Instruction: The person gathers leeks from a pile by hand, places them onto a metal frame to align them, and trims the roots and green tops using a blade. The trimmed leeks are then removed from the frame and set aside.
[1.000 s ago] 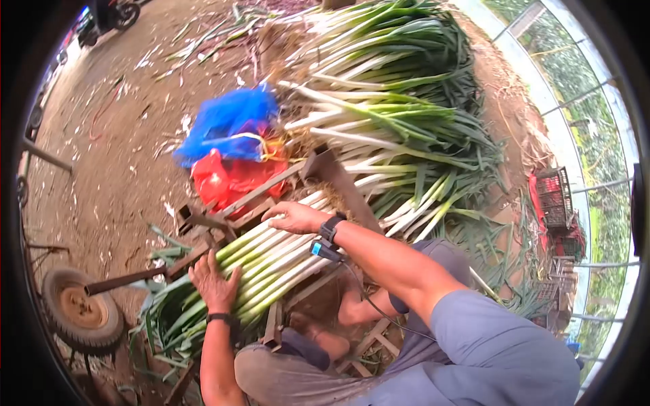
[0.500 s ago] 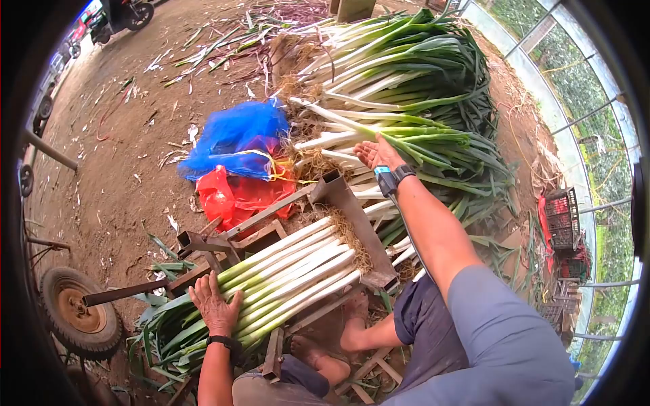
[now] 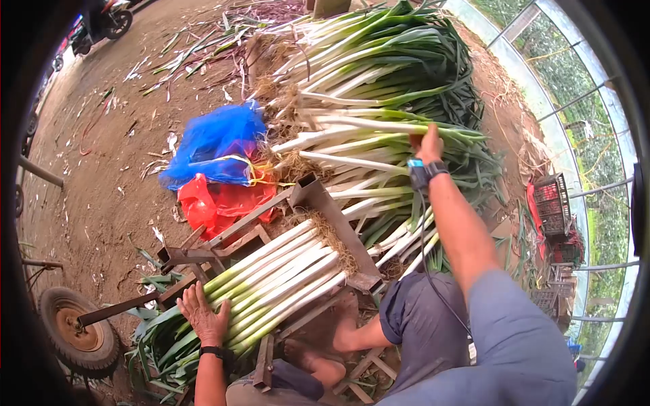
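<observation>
My left hand (image 3: 204, 317) lies with spread fingers on the green part of a row of leeks (image 3: 281, 274). These leeks rest side by side in a metal frame (image 3: 338, 220), their roots against its upright end plate and their leaves trailing to the lower left. Across at the big leek pile (image 3: 379, 81), my right hand (image 3: 428, 145) is closed around a leek (image 3: 369, 124) where white turns to green. Its white end points left, over the other stalks. Part of the right hand's grip is hidden behind the hand itself.
Left of the pile, a blue net bag (image 3: 215, 142) and a red plastic bag (image 3: 220, 203) lie on the dirt. A rusty-hubbed wheel (image 3: 78, 330) stands at lower left. Plastic crates (image 3: 550, 203) sit at right beside the netted wall. Leaf scraps litter the ground.
My right hand has moved right along the pile and gone from open to closed around a leek. The left hand stays on the row in the frame. The whole view has shifted slightly.
</observation>
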Demonstrator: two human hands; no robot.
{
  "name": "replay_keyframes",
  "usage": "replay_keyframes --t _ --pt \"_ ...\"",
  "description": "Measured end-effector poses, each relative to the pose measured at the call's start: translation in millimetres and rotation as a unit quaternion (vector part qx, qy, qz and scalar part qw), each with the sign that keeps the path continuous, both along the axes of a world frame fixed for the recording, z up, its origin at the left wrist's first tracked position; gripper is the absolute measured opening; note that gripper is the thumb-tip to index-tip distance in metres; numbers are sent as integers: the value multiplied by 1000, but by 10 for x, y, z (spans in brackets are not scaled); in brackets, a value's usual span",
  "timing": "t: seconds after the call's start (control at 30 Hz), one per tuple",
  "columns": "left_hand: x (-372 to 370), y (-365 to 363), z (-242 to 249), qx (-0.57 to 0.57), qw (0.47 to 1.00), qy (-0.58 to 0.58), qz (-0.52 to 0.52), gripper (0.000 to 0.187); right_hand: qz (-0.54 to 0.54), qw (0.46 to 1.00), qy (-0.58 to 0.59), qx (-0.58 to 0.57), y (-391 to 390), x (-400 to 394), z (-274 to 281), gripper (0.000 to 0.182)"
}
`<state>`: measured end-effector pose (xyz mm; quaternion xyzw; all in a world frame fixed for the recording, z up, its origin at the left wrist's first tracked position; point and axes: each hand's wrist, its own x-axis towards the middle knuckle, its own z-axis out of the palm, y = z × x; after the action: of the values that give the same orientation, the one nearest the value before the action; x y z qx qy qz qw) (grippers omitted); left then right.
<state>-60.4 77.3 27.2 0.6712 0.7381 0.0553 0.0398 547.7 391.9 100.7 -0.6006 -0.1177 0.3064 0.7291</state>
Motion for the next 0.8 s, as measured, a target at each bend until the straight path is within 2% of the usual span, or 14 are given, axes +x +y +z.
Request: replay_keyframes --t 0.07,0.13,0.17,0.2,0.23,0.27,0.3,0.33,0.37,0.43,0.5,0.53,0.67,0.8 --pt "-8 -6 -39 4 1000 0 -5 89 45 998 -8 -33 -433 531 -6 49" --pt "-29 -13 -73 8 1000 8 -1 90 141 936 -147 -288 -983 903 -38 57" --pt "-37 -18 -85 17 1000 21 -9 87 13 850 -411 -328 -1124 1322 -536 62" --pt "-32 -29 -88 18 1000 18 -9 87 -115 684 -637 -337 -1187 1638 -1009 67" --pt "-31 -19 -86 17 1000 19 -7 87 -52 696 -601 -390 -1252 1283 -658 66" --pt "-36 -12 -75 14 1000 21 -8 87 66 826 -496 -257 -1219 945 -439 50" --pt "-28 -9 -61 12 1000 19 -9 87 111 821 -533 -172 -1044 821 -535 38" --pt "-14 0 -63 11 1000 20 -8 87 192 915 -317 -160 -847 475 -436 31" --pt "-13 -5 -52 4 1000 7 -5 88 276 922 -219 -163 -685 3 -169 27" --pt "-22 -8 -28 3 1000 0 0 90 347 917 -123 -152 -226 -552 -203 30" --pt "-8 -5 6 -1 1000 -1 3 89 343 917 67 -193 186 -910 -350 37" --pt "3 4 12 -1 1000 -6 3 89 321 916 101 -219 444 -983 -610 45" --pt "26 25 66 -13 1000 -10 12 90 238 935 84 -248 767 -1352 -899 58" --pt "-5 14 0 5 1000 -1 1 90 212 947 78 -229 839 -1286 -1057 52"
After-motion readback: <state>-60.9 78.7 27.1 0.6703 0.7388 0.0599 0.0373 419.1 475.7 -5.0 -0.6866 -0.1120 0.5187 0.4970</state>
